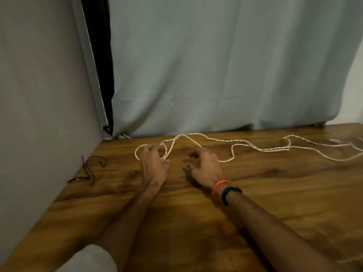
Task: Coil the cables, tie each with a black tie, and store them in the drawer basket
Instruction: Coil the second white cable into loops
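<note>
Hands out over the wooden table (255,193): our left hand (154,165) pinches a loop of the white cable (231,141) sprawled along the far edge, right hand (205,166) hovers loose-fingered holding nothing, black ties (88,169) lie off left.

Right wrist — orange band (221,185), black band (230,194)

Wooden table (275,193); pale curtain (216,65) behind it; grey panel (39,95) along left edge.
</note>
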